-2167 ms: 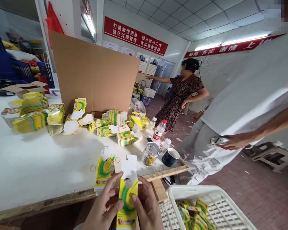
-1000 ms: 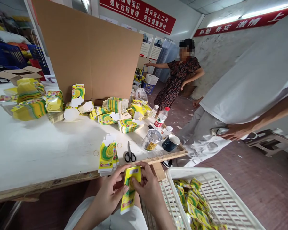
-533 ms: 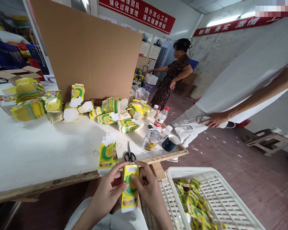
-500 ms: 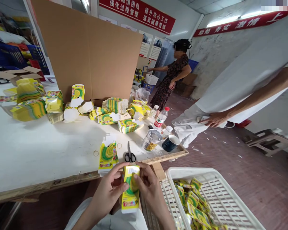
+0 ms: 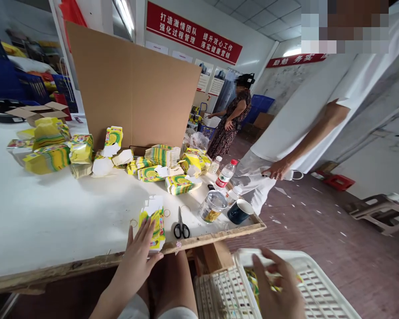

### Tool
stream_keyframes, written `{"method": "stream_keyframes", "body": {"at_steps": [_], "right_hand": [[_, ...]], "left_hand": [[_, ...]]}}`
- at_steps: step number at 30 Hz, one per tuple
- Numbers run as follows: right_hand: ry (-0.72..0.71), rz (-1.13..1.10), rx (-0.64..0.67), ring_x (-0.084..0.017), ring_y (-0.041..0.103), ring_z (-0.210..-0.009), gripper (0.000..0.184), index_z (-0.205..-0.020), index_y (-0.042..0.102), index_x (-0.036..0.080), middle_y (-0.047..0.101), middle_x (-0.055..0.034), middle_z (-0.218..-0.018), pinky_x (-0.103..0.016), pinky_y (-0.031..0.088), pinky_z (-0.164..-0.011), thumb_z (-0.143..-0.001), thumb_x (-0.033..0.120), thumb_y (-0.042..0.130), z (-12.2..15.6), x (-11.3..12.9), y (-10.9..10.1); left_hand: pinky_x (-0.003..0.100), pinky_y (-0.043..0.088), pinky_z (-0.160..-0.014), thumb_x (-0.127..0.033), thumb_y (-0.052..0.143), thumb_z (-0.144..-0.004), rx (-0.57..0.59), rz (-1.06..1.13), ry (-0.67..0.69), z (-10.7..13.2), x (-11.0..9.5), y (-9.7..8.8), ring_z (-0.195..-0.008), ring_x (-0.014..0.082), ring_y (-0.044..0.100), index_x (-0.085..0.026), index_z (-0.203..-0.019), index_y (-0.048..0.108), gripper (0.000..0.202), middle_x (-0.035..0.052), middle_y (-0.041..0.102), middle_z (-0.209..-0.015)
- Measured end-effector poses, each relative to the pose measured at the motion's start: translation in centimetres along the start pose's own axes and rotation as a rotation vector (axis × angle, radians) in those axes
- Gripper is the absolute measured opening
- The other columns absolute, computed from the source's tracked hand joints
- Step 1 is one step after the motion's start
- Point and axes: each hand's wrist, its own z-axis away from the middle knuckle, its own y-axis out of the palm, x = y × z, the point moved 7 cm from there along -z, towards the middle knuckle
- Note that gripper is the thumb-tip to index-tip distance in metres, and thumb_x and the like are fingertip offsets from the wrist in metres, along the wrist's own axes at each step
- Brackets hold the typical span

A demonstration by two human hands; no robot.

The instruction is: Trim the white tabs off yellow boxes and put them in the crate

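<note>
Hands well apart: L hand [image 5: 138, 248] laid flat on the carton stack [image 5: 158, 228] at 7 o'clock, right by the near edge of the counter [image 5: 69, 212]. R hand [image 5: 281, 288] is over the basket [image 5: 216, 292] at 4-5; blurry, can't tell if it's holding smth. Scissors [image 5: 181, 224] just off the stack's 3 o'clock. Red banner [image 5: 194, 33] at 12 says 打造激情团队 etc. White top, rough wood trim [image 5: 219, 238], paper scraps on the floor [image 5: 306, 221] at 3-4.

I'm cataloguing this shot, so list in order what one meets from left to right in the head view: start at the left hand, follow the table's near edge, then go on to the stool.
Left hand → scissors → clear jar → dark mug → right hand → stool.
</note>
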Motion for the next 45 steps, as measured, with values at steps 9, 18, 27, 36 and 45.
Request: {"method": "stream_keyframes", "body": {"at_steps": [9, 18, 27, 36, 45], "right_hand": [[0.280, -0.728, 0.683, -0.022, 0.068, -0.066, 0.049, -0.098, 0.070, 0.014, 0.076, -0.0103, -0.081, -0.032, 0.055, -0.062, -0.076, 0.057, 0.072, 8.6, 6.5, 18.5], [0.519, -1.091, 0.772, -0.023, 0.071, -0.077, 0.042, -0.104, 0.065, 0.020, 0.074, -0.0061, -0.085, -0.037, 0.058, -0.074, -0.076, 0.048, 0.079, 10.0, 7.3, 16.0], [0.631, -1.171, 0.756, -0.023, 0.071, -0.077, 0.035, -0.096, 0.067, 0.023, 0.074, -0.0052, -0.082, -0.037, 0.058, -0.075, -0.074, 0.047, 0.080, 12.8, 6.5, 16.3], [0.355, -0.973, 0.752, -0.027, 0.071, -0.094, 0.028, -0.094, 0.071, 0.021, 0.076, -0.0088, -0.099, -0.039, 0.056, -0.087, -0.082, 0.046, 0.073, 10.7, 8.0, 13.5], [0.195, -0.704, 0.648, -0.021, 0.067, -0.074, 0.025, -0.083, 0.067, 0.019, 0.072, -0.0052, -0.078, -0.029, 0.056, -0.069, -0.087, 0.044, 0.068, 10.4, 7.7, 12.2]], "left_hand": [[0.059, 0.005, -0.122, -0.020, 0.065, -0.086, 0.111, 0.240, -0.042, 1.6, -1.3, 1.4, -0.141, 0.0313, 0.043, -0.031, -0.146, 0.046, 0.064, 0.0073, 0.052, -0.150], [0.048, 0.040, -0.114, -0.057, 0.068, -0.082, -0.070, 1.072, -0.442, 1.4, -1.7, -0.3, -0.140, 0.0351, 0.044, -0.024, -0.132, 0.062, 0.060, 0.0112, 0.060, -0.143], [0.050, 0.043, -0.109, -0.057, 0.075, -0.075, 0.321, 1.485, -0.436, 3.0, -3.1, 3.1, -0.129, 0.0359, 0.056, -0.027, -0.119, 0.071, 0.054, 0.0117, 0.069, -0.130], [0.049, 0.049, -0.101, -0.054, 0.083, -0.067, 0.213, 1.400, -0.465, 2.1, -3.4, 2.2, -0.113, 0.0365, 0.066, -0.021, -0.099, 0.079, 0.046, 0.0114, 0.079, -0.106], [0.041, 0.055, -0.093, -0.052, 0.078, -0.074, 0.004, 1.110, -0.537, 2.3, -2.1, 2.6, -0.103, 0.0314, 0.071, -0.018, -0.107, 0.067, 0.048, 0.0101, 0.078, -0.100]]}}
